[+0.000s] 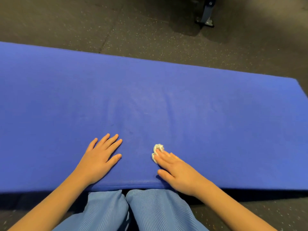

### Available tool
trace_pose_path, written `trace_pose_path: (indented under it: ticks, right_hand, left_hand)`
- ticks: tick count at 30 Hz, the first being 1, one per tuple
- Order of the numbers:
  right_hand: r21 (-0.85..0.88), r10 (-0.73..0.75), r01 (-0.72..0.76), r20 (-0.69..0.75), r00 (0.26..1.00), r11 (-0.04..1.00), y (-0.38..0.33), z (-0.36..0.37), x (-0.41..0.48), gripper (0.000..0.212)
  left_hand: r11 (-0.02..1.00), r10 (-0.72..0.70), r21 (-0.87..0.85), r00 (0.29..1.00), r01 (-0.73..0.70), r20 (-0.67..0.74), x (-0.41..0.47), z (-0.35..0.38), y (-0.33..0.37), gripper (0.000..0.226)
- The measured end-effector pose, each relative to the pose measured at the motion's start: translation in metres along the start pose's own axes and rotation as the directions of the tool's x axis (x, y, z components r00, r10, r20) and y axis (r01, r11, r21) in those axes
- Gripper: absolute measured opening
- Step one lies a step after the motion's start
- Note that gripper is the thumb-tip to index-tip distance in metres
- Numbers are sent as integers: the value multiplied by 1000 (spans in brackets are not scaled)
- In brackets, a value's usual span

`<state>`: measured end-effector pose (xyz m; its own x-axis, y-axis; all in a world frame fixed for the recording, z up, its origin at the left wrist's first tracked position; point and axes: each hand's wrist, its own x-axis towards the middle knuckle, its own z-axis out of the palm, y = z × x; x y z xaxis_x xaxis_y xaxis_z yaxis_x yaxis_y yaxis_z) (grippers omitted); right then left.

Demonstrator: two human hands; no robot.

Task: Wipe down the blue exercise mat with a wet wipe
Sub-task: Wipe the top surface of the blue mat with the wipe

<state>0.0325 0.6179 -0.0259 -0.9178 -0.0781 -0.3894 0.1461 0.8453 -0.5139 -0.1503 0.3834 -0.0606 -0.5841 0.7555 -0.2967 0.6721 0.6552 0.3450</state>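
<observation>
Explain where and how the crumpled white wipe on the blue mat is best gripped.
Pinch the bunched far-left lump of the wet wipe, coming from above. It lies crumpled on the blue mat, so its raised folds offer a grip; straight fingers of the right hand cover its near-right side.

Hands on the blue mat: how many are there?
2. The left hand lies flat on the blue mat near its front edge; the right hand, beside it, presses on a white wipe.

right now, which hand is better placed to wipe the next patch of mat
Right. The right hand presses the crumpled wet wipe onto the blue mat with straight fingers; the left hand lies flat, holding nothing.
</observation>
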Motion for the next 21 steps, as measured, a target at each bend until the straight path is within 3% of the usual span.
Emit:
trace_pose_path:
  ticks: [2,5,7,11,14,17,19,21]
  right_hand:
    - [-72,103,-106,-43,994,992,15,-7,23,73]
    - [-15,271,-273,-97,958,962,13,-5,57,77]
    - [-18,194,-196,-84,977,980,1,-1,57,95]
    - [-102,26,-26,5,1000,994,-5,-10,33,96]
    - [-178,111,-115,-34,993,977,23,-26,59,83]
    - [-92,289,-297,-87,953,950,30,-29,88,69]
    - [-1,276,-277,-76,958,961,21,-20,84,78]
    - [7,173,-173,-76,982,985,10,-14,69,89]
  left_hand:
    - [1000,2,13,1000,-2,-8,0,1,1,102]
    - [1000,12,13,999,-11,-34,0,3,0,99]
    - [1000,23,5,999,-23,-47,-1,5,-2,92]
    - [999,28,-12,995,-29,-95,10,0,-3,72]
    - [1000,2,2,998,-2,-66,38,-6,5,81]
    - [997,-33,71,999,33,-14,55,-2,15,88]
    - [995,-38,89,999,38,-3,54,0,17,89]
    - [995,-37,92,999,37,-4,51,-1,17,89]
